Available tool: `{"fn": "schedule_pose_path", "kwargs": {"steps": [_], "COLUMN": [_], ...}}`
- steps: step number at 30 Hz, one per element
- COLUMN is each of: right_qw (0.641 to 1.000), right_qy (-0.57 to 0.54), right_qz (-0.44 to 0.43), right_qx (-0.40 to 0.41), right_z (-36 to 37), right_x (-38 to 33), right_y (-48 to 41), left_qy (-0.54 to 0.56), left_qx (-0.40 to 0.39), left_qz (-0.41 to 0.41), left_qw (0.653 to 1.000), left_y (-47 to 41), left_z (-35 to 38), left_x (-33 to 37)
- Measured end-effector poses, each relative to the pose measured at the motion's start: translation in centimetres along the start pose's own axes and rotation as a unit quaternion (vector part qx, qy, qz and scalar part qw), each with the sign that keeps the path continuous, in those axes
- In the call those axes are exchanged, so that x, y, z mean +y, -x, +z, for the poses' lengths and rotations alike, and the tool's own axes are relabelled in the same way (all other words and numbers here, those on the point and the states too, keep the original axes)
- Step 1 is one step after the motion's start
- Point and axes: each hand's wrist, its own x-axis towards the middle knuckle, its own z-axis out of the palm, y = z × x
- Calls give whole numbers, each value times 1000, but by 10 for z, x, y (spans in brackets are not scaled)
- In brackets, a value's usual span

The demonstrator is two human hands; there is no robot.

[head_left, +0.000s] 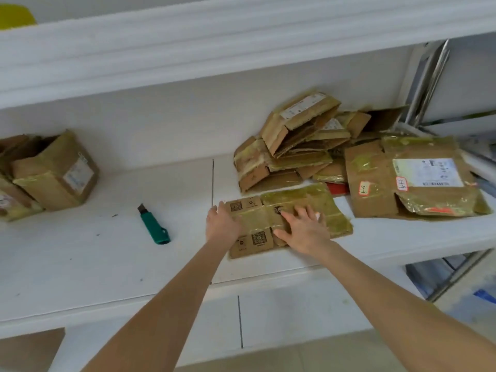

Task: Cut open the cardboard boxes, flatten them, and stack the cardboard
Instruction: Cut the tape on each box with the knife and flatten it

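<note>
A flattened brown cardboard box (pixel 326 208) with yellowish tape and printed QR codes lies on the white shelf (pixel 80 251). My left hand (pixel 223 224) rests flat on its left edge. My right hand (pixel 306 229) presses down on its middle with fingers spread. Behind it sits a loose pile of flattened boxes (pixel 292 146). A larger flattened box with a white shipping label (pixel 418 178) lies at the right. A green utility knife (pixel 154 225) lies on the shelf to the left of my hands, apart from them. An uncut taped box (pixel 56 170) stands at the far left.
A second box (pixel 10 200) is partly cut off at the left edge. The upper shelf board (pixel 214 49) overhangs the work surface. A metal rack frame (pixel 429 84) stands at the right, with blue items below. A red sheet (pixel 339 188) peeks out under the pile.
</note>
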Motion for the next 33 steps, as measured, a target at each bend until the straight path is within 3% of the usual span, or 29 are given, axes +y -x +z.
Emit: {"fn": "schedule_pose_path", "kwargs": {"steps": [3, 8, 11, 16, 26, 29, 33], "right_qw": [1000, 997, 992, 986, 982, 978, 947], "right_qy": [-1, -19, -34, -49, -48, -103, -264], "right_qz": [18, -35, -83, -151, -173, -178, -183], "right_qx": [-7, 70, 91, 57, 54, 41, -7], "right_z": [-3, -15, -18, -17, 30, 45, 55], "right_x": [-10, -65, -115, -205, -411, -484, -579], "right_y": [-6, -16, -19, -23, -29, -27, -21], "left_qy": [-75, -156, -161, -147, -128, -126, -151], "left_qx": [12, 23, 38, 68, 109, 147, 243], "left_qz": [30, 47, 37, 13, 19, 30, 45], "left_qw": [997, 986, 986, 987, 986, 981, 957], "left_y": [5, 13, 16, 14, -6, -7, 0], "left_z": [-16, -46, -66, -109, -221, -268, -330], "left_x": [-12, -36, -56, -108, -271, -318, -367]}}
